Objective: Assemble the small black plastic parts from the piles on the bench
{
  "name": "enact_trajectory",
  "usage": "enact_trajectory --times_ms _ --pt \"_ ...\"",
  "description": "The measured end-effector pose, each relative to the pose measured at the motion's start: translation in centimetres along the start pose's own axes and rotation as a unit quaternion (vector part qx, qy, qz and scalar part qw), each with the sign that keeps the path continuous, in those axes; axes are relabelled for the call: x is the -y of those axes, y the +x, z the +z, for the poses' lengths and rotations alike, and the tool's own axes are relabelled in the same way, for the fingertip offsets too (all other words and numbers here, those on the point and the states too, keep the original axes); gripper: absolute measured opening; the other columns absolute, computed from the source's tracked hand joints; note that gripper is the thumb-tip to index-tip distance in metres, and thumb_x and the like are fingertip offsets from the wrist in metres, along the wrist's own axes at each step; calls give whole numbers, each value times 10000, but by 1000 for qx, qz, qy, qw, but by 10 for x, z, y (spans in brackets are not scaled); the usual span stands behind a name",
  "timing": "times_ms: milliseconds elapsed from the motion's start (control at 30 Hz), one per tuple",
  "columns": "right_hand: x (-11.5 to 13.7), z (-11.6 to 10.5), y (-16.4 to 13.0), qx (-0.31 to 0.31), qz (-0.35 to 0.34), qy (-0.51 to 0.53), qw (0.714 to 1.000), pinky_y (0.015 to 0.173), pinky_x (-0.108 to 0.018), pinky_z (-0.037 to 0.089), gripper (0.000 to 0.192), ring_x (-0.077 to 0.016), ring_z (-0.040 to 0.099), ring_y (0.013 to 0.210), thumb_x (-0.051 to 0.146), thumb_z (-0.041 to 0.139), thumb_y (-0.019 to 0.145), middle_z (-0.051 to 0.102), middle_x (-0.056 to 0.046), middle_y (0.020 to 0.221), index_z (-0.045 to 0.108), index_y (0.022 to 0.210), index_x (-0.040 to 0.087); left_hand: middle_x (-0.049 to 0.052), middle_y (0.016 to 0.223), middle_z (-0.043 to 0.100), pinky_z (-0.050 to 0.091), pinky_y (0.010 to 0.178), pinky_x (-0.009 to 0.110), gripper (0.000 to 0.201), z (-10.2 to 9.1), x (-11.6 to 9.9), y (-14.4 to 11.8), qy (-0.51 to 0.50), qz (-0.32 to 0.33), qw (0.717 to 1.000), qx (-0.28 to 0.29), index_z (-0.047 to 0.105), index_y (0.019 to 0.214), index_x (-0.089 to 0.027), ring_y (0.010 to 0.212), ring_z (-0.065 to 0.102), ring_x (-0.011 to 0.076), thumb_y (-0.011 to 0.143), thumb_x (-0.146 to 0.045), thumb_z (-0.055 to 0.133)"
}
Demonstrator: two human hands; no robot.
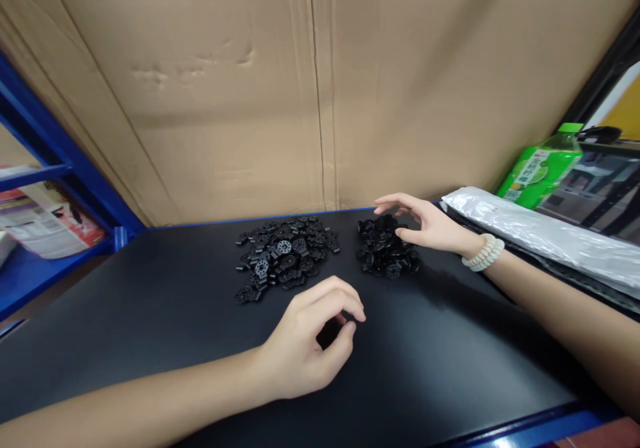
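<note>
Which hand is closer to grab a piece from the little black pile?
The right hand: its fingers already reach over the small pile. The left hand sits curled nearer the person, away from it.

backdrop: big creased cardboard sheet [320, 95] propped up behind everything, seam down the middle | surface [150, 301]: matte black top with blue edging | left: blue metal shelf [55, 148] with some papers [45, 221] on it | right: green bottle [543, 168] behind a clear plastic bag [540, 235] | light: soft, pretty even
</note>
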State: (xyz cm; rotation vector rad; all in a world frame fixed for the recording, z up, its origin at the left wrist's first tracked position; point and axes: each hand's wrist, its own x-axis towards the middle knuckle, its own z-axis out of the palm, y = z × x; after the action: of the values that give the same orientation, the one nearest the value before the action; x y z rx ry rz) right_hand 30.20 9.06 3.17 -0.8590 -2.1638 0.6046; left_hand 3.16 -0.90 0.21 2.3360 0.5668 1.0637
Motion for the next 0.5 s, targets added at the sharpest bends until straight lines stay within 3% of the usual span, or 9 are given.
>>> enact_trajectory --times_ms 100,267,400,500 --pt "0 -6 0 -10 16 3 1000 1028 -451 369 522 -266 518 1200 137 576 732 604 -86 1240 531 1246 217 89 881 589 489 665 256 217 1 0 -1 8 0 1000 9 577 889 -141 788 563 164 778 23 489" --pt "-20 -8 1 -132 139 9 981 1001 -476 400 334 -268 568 1142 228 461 830 639 -123 1177 594 1133 179 92 893 605 491 697 279 219 2 1 -2 41 26 998 35 574 919 -153 787 563 172 788 -2 485" --pt "-30 1 0 -88 172 -17 981 978 -508 416 280 -299 603 1082 317 530 849 679 -116 1124 660 1064 195 100 916 617 498 739 291 212 2 2 -4 73 46 995 55 570 945 -147 825 573 185 799 -19 484" --pt "-18 10 -1 -95 155 -46 982 1029 -489 375 284 -292 568 1138 328 533 859 651 -94 1182 650 1090 210 99 927 628 499 750 292 198 4 2 -6 118 67 988 75 569 950 -135 828 581 186 806 -28 486"
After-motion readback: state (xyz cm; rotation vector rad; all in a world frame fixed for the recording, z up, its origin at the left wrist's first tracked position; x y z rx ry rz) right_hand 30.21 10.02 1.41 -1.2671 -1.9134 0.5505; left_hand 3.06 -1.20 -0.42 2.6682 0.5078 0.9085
